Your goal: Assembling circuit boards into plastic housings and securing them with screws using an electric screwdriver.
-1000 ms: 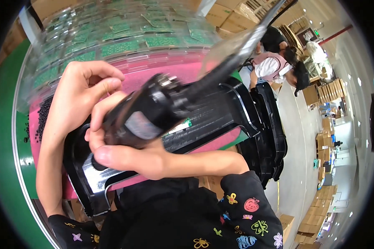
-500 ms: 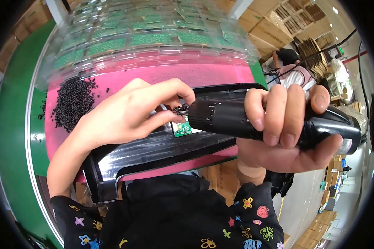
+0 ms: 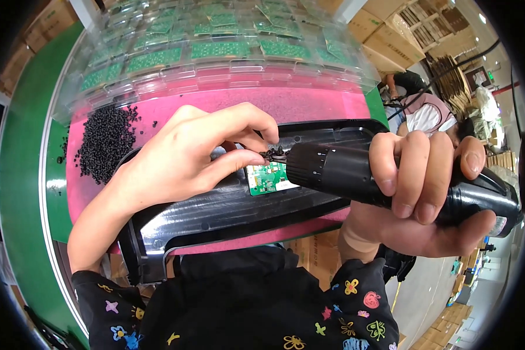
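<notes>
My right hand (image 3: 417,178) is wrapped round a black electric screwdriver (image 3: 347,175), which lies nearly level with its nose toward my left hand. My left hand (image 3: 186,151) pinches several small black screws (image 3: 276,154) between thumb and fingers, right at the screwdriver's tip. The bit itself is mostly hidden by the screws. Below them, a green circuit board (image 3: 267,181) sits inside a long black plastic housing (image 3: 227,213). The screwdriver's nose covers the board's right part.
A heap of small black screws (image 3: 106,143) lies on the pink mat (image 3: 315,105) at the left. Stacked clear trays (image 3: 233,65) with green boards stand at the back. A cable (image 3: 469,61) hangs at the right, where another person (image 3: 429,111) sits near cardboard boxes (image 3: 385,44).
The screwdriver in my right hand has shifted right and slightly down. My left hand has followed a little with the screws, and more of the circuit board shows.
</notes>
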`<state>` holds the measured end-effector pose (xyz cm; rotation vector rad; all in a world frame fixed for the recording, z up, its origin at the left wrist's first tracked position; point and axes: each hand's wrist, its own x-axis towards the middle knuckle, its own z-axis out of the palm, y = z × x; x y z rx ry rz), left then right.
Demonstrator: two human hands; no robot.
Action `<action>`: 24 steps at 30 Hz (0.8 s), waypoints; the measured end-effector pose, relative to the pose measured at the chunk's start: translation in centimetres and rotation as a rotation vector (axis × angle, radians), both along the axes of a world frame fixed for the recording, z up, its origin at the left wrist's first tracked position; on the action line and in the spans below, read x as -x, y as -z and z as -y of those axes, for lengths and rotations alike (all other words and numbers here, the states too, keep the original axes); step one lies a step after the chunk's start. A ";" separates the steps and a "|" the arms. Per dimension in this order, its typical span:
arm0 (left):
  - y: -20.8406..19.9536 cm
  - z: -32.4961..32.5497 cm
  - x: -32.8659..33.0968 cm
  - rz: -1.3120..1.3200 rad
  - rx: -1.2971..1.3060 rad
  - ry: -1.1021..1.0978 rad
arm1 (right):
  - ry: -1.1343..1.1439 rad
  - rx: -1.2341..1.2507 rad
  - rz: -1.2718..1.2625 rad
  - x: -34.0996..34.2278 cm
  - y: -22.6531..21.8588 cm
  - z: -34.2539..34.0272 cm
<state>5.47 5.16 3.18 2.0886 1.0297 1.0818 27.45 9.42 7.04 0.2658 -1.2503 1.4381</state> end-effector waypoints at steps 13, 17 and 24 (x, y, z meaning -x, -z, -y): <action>0.3 0.1 -0.1 0.031 0.130 0.038 | -0.036 0.075 0.023 -0.1 0.4 -0.3; 0.2 0.2 -0.3 -0.073 0.099 0.019 | -0.038 0.041 0.021 0.3 0.8 -0.4; 0.5 0.3 -0.4 -0.121 -0.049 -0.001 | -0.183 -0.033 0.063 0.3 1.3 -1.6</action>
